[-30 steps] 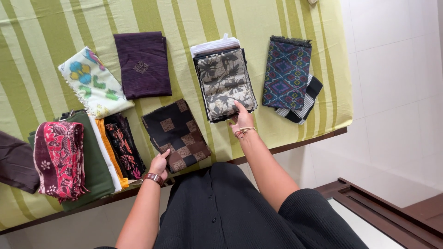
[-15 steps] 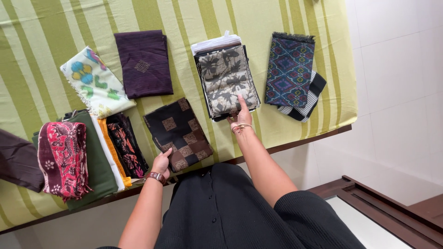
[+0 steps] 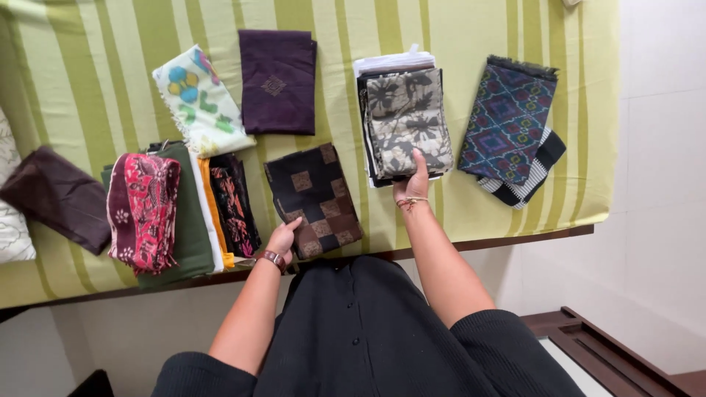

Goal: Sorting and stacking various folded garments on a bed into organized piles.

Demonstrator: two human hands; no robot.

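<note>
- Checked black-and-brown cloth (image 3: 315, 198), folded, at about 6 o'clock on the green striped tablecloth (image 3: 95, 81), near edge close to the table's front.
- Left hand (image 3: 283, 237) at that cloth's near left corner, fingers spread flat and touching the fabric; gripped or merely resting, cannot tell.
- Right hand (image 3: 413, 184) on the near end of the beige floral stack (image 3: 406, 121) at about 1 o'clock from the checked cloth, fingers laid flat on top, thumb side hidden, so open rather than clamped as far as seen.
- Farther round: purple folded cloth (image 3: 278, 81) at 12 o'clock, cream floral scarf (image 3: 202, 99) at 11, blue patterned cloth (image 3: 509, 121) at 2 over a black-and-white striped piece (image 3: 533, 173).
- At 9 o'clock, black-and-orange cloth (image 3: 234, 202) just beside, then green cloth (image 3: 187, 228) under a red printed piece (image 3: 143, 209); dark brown cloth (image 3: 55, 195) farther left.
- Risk, as a judgement: checked cloth so near the table edge, likely to slide off under a pull toward the body.
- Likewise, sideways pressure on the layered floral stack apt to fan its layers or knock them askew.
- Neighbouring black-and-orange cloth easily snagged by a careless left-hand move.
</note>
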